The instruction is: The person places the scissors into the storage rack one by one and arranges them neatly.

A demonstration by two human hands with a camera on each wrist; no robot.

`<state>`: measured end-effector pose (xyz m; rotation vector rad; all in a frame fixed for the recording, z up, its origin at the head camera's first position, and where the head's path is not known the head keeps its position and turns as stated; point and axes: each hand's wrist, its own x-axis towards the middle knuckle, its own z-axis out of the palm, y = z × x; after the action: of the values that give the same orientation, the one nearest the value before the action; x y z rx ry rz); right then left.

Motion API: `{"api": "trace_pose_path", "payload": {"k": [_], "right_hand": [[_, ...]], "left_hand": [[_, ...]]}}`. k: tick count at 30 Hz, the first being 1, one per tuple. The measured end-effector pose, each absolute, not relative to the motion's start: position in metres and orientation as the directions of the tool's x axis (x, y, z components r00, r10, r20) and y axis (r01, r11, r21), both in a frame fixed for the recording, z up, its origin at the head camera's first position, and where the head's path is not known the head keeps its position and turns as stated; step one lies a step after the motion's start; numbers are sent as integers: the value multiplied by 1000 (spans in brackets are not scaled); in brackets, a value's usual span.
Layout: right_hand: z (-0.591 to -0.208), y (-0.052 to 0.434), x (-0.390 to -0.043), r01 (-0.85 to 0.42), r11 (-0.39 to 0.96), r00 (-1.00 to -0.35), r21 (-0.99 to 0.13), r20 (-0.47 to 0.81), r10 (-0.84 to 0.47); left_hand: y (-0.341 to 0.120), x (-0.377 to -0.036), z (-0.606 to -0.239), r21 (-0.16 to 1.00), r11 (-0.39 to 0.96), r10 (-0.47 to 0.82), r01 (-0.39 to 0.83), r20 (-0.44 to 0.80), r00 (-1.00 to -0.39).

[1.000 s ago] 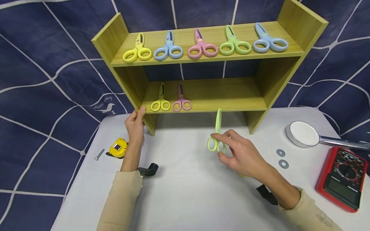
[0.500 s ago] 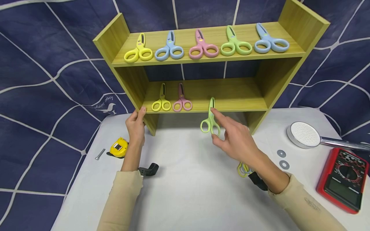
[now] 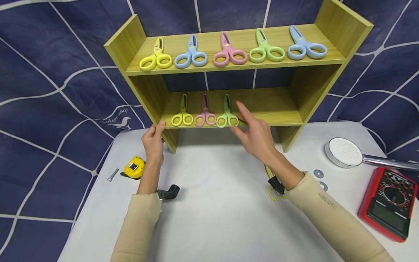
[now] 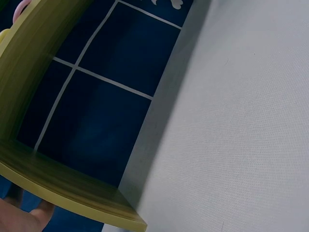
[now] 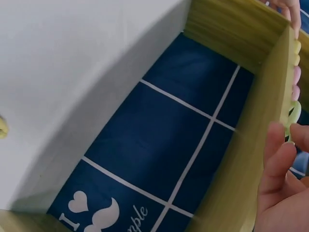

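My left hand (image 3: 152, 145) grips the left side panel of the wooden shelf (image 3: 265, 105), thumb at its front edge. In the left wrist view its fingertips (image 4: 44, 211) lie against the panel's outer face. On the lower board, small green scissors (image 3: 227, 106) lie blades to the back, right of pink scissors (image 3: 205, 105) and yellow scissors (image 3: 184, 105). My right hand (image 3: 258, 136) is beside the green pair, thumb tip right at its right loop, index finger straight. The right wrist view shows those fingers spread near the green loop (image 5: 296, 112).
Larger scissors line the top board, among them a pink pair (image 3: 226, 47). Partly hidden under my right wrist lie yellow scissors (image 3: 269, 171). A tape measure (image 3: 134, 167) and bolt (image 3: 113, 174) lie left; a shower head (image 3: 343, 152), washers (image 3: 318, 174) and red multimeter (image 3: 389, 203) right.
My right hand has carried the green scissors up and left onto the lower board beside the pink pair, and its fingers have loosened from them. The left hand stays at the shelf.
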<state>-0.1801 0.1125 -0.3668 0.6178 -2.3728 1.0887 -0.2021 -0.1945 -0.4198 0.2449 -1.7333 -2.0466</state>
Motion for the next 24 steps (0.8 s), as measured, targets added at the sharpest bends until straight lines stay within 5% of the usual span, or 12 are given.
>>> {"api": "trace_pose_path", "payload": {"k": [14, 20, 24], "right_hand": [[-372, 108, -184, -547, 582, -801, -602, 578, -155], [-380, 122, -158, -551, 521, -800, -652, 590, -108], [-394, 145, -130, -479, 507, -861, -717, 497, -110]], "left_hand": [[-195, -202, -420, 969, -118, -430, 217, 147, -891], [-195, -201, -420, 969, -122, -435, 217, 144, -889], [-195, -202, -420, 970, -115, -438, 216, 146, -887]]}}
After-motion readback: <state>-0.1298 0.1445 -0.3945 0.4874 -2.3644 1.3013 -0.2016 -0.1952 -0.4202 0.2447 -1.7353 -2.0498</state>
